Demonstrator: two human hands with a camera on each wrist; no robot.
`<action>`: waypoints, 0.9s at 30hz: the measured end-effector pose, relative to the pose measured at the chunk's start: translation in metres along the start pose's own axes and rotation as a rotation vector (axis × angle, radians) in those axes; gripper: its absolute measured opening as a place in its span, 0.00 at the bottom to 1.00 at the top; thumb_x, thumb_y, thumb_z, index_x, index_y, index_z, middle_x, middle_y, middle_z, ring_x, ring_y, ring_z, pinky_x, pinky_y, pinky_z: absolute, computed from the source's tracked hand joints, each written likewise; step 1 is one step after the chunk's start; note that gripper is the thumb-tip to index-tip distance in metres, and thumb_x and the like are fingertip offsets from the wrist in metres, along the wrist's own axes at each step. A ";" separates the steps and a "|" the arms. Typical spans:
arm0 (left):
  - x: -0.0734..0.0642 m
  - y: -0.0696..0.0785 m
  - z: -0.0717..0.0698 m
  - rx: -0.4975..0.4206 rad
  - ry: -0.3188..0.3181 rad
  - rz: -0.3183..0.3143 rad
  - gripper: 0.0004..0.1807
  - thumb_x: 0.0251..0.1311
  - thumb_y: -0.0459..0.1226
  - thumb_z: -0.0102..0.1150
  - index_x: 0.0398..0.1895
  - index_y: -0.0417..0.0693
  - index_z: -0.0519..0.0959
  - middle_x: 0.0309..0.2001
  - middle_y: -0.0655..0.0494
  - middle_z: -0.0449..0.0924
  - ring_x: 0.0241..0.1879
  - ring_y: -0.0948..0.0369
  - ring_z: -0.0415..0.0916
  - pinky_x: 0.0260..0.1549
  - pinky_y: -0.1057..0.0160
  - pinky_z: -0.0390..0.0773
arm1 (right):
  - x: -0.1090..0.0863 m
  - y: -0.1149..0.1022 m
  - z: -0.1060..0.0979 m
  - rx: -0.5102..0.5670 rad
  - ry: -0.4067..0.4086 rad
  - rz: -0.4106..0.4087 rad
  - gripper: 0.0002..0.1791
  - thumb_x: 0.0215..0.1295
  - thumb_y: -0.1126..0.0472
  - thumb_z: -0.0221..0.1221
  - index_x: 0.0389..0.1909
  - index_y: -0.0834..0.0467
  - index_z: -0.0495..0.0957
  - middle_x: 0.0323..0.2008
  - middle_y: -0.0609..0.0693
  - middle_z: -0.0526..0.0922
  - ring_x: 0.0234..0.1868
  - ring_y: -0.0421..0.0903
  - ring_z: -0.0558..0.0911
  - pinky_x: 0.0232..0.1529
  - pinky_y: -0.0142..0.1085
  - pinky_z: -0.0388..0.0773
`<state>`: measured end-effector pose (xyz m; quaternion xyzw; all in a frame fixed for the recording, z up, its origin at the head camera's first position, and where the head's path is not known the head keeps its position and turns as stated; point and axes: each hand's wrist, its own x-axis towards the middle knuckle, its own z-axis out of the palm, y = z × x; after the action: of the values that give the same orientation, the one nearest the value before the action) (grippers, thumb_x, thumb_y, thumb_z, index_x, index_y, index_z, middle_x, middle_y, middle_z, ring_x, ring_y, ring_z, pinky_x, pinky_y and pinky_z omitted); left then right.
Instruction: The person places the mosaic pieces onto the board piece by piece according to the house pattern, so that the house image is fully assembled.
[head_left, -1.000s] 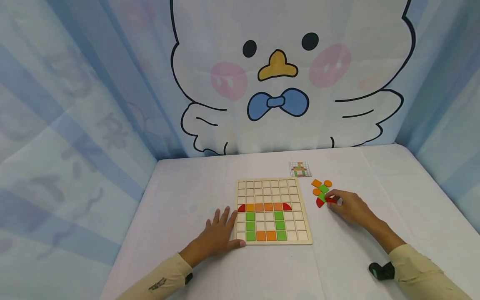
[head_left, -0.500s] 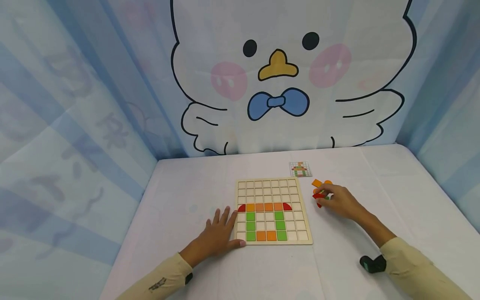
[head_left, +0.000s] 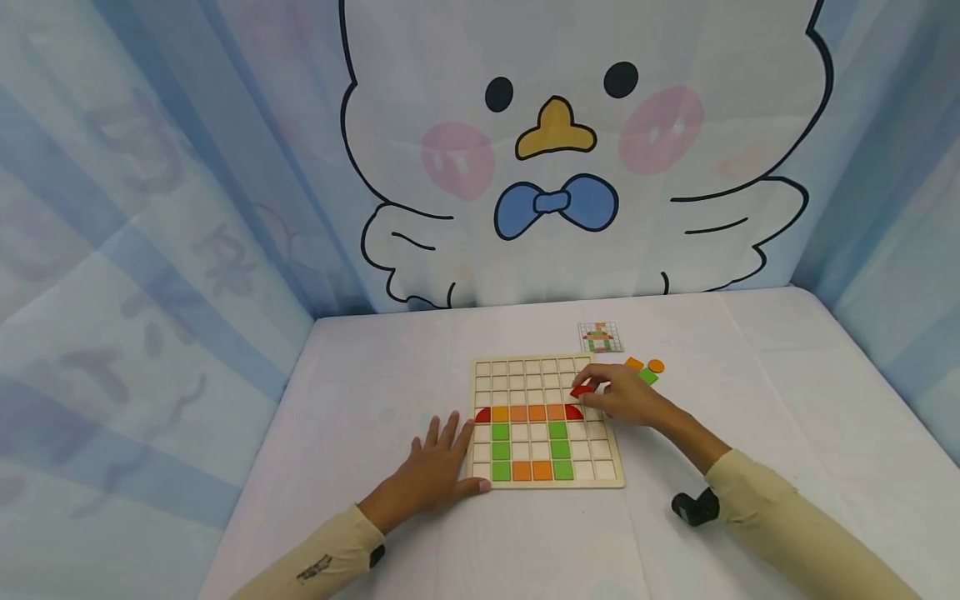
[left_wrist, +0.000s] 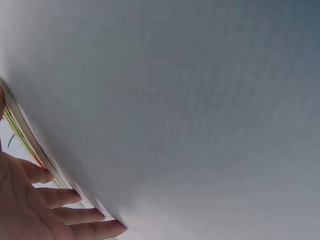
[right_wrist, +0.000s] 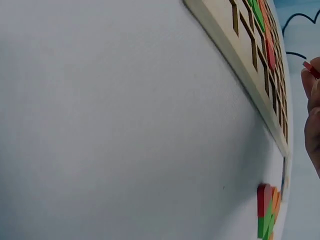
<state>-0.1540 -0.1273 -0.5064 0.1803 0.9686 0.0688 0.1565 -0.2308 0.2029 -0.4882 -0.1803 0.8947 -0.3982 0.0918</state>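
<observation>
one partly hidden red piece [head_left: 580,390] is pinched by the right hand [head_left: 627,395], left hand [head_left: 429,468] spread.

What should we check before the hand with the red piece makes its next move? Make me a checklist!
1. Grip on the small flat red piece: ok, the right hand pinches it.
2. Left hand on the square wooden grid board: ok, it touches the left edge.
3. Open cells beyond the row of red and orange tiles: ok, several show no tile.
4. Small printed pattern card in sight: ok, it lies beyond the board.
5. Red piece in a cell: not ok, it's held above the board.
6. Red piece turned correctly: cannot tell, fingers partly hide it.
</observation>
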 end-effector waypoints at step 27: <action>0.001 -0.003 0.000 -0.005 -0.016 0.002 0.56 0.54 0.73 0.47 0.78 0.51 0.50 0.78 0.42 0.45 0.75 0.35 0.44 0.62 0.30 0.59 | 0.068 -0.055 0.061 -0.059 -0.132 -0.063 0.09 0.62 0.57 0.66 0.43 0.53 0.84 0.31 0.44 0.83 0.35 0.41 0.76 0.42 0.37 0.72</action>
<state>-0.1563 -0.1300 -0.5074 0.1815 0.9670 0.0697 0.1648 -0.2603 0.1005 -0.4896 -0.2366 0.8921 -0.3615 0.1325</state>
